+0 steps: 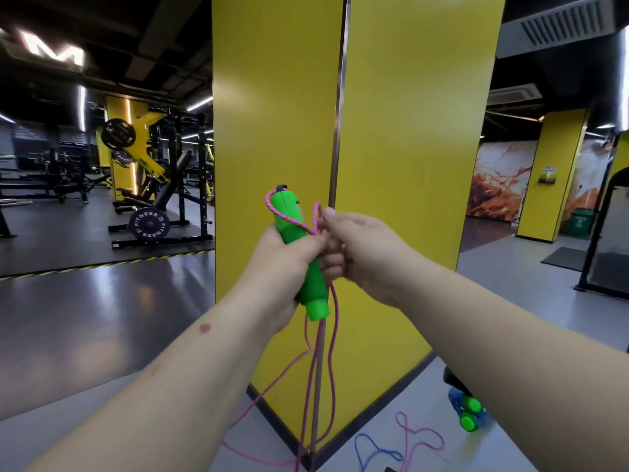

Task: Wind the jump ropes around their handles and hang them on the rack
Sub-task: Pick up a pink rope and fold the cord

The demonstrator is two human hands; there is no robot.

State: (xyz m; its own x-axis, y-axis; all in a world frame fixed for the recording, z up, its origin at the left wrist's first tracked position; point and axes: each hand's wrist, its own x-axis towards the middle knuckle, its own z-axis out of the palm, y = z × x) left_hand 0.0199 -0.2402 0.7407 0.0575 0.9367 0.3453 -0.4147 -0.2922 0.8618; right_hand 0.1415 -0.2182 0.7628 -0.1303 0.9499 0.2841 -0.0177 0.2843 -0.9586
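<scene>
Standing foremost, a yellow pillar [391,148] fills the centre of the head view, its corner edge running down to a grey floor [102,318]. Gym background, left: a squat rack [183,172] with a weight plate [149,224] marked FITNESS leaning at its base. Background, right: a green bin [580,226] beside a second yellow column.

Left hand [286,264]: closed around the middle of the green handles [299,247], which it holds roughly upright and slightly tilted in front of the pillar corner. Right hand [360,250]: just beside the left, fingers pinched together on a small loop of the pink rope [332,335] close to the handles.

Pink rope: one strand crosses the upper part of the handles; the rest hangs in long loose loops from the hands down to the floor at the pillar's base.

Floor, lower right: a second pair of green handles [471,412], wound with blue cord, lying near the pillar. Loose pink and blue rope [371,451] lies just beside it.
</scene>
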